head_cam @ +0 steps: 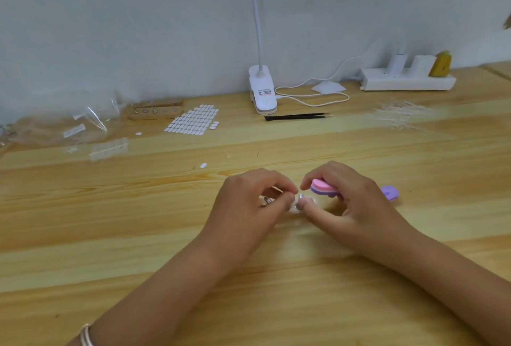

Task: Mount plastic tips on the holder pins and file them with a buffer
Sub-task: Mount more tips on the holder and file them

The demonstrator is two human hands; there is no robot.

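Seen from the hands, bags (83, 121) and a clear tray (109, 149) lie at ten o'clock on the table (166, 235). A wooden block (154, 110) and a sticker sheet (193, 120) lie at eleven.

The left forearm comes in from seven o'clock with a bracelet (85, 334) on the wrist. The left hand (249, 207) is knuckles-up, its fingers curled, and thumb and forefinger are pinched together at its three o'clock side. Whether they clamp anything I cannot tell; it is too blurred.

Metal pins (298, 202) show in the gap between the two hands, the holder beneath them mostly hidden.

At twelve stand a lamp clip (262, 91) and tweezers (297, 117).

The right forearm enters from five o'clock. The right hand (351, 207) grips the buffer (322, 187), forefinger curled over its top. The buffer's free end points to nine, just above the pins, and the thumb reaches toward the pins.

A purple thing (390, 193) lies just beyond the right hand at three. Loose tips (398, 116) and a power strip (406, 81) sit at one to two o'clock.
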